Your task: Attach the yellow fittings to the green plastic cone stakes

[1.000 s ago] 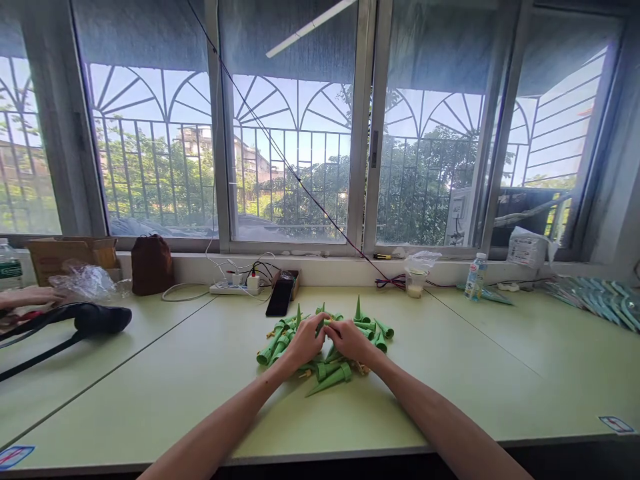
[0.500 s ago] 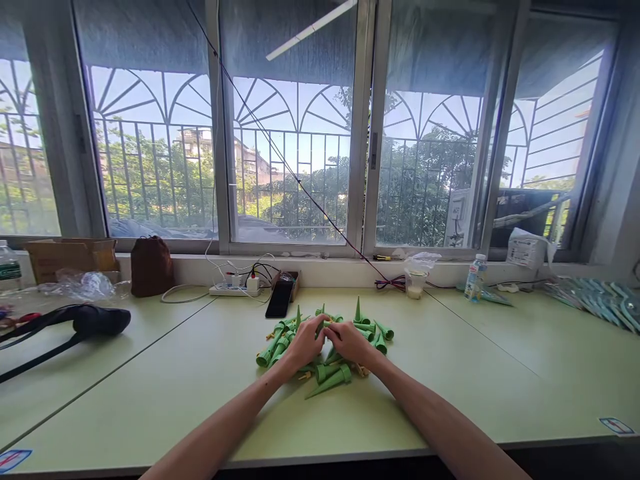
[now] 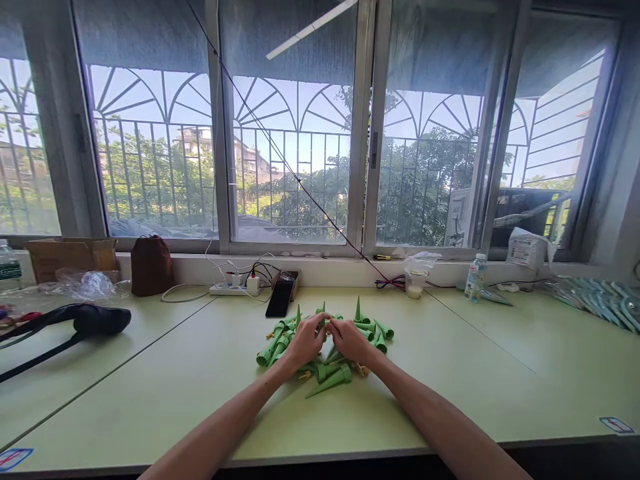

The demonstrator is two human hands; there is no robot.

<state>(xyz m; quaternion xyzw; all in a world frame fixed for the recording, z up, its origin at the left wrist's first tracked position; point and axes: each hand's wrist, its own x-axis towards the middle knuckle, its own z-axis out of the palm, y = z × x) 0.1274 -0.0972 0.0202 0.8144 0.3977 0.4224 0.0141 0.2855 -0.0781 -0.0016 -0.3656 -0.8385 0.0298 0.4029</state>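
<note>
My left hand [image 3: 306, 339] and my right hand [image 3: 349, 339] meet over a heap of green plastic watering spikes. Its fingers bent, the left hand is closed around what looks like a green spike, mostly hidden behind the fingers. The right hand pinches at the same spot, with its fingertips close to the left ones; what they grip is too small to make out. In front of the wrists lies a loose green spike [image 3: 330, 383]. More green cones [image 3: 280, 345] lie left of the hands, and others [image 3: 383, 331] to the right. Small yellowish pieces [image 3: 305, 375] show among them.
Behind the heap lie a black phone [image 3: 281, 297] and a power strip [image 3: 235, 291]. A brown pouch [image 3: 151, 267] and black strap [image 3: 100, 320] are at left. A plastic cup [image 3: 415, 283], bottle [image 3: 475, 278] and stacked bluish packets [image 3: 600, 300] are at right.
The fingers of both hands have shifted slightly where they meet. The arms and the heap of green spikes stay in place.
</note>
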